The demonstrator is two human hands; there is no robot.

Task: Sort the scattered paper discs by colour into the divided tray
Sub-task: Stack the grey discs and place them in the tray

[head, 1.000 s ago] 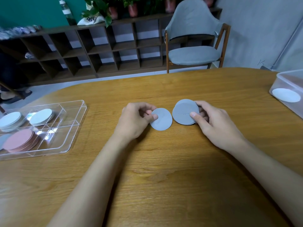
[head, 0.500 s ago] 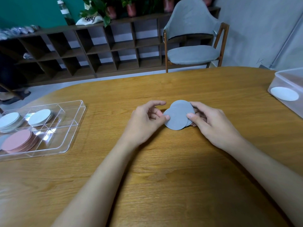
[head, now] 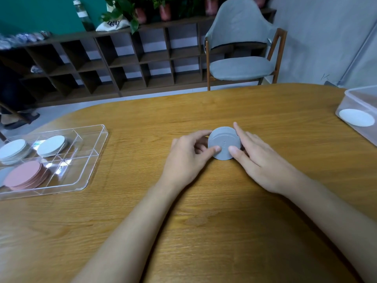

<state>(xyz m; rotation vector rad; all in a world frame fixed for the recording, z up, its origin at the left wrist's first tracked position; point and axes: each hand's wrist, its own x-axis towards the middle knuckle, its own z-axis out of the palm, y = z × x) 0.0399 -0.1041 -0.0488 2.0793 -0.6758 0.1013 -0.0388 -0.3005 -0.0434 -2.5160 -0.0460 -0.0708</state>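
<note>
**At mid-table: a grey stack not yet squared**

On the wooden table (head: 204,221), in the head view, both of your hands close on the grey discs (head: 223,139). Your left hand (head: 187,158) pinches the near-left rim between its thumb and curled fingers. Your right hand (head: 259,160) holds the other side, thumb on the top face and index finger laid straight along the rim.

The top disc sits offset from those beneath, so the stack is likely to fan or shed a disc if you lift it on thumb pressure alone. Paper this thin could also crease under a hard pinch.

The divided tray (head: 102,139) lies well apart to your left, so the carry is a long one. White discs (head: 52,146) and pink discs (head: 25,176) already fill compartments. A hasty drop could land grey on either.
</note>
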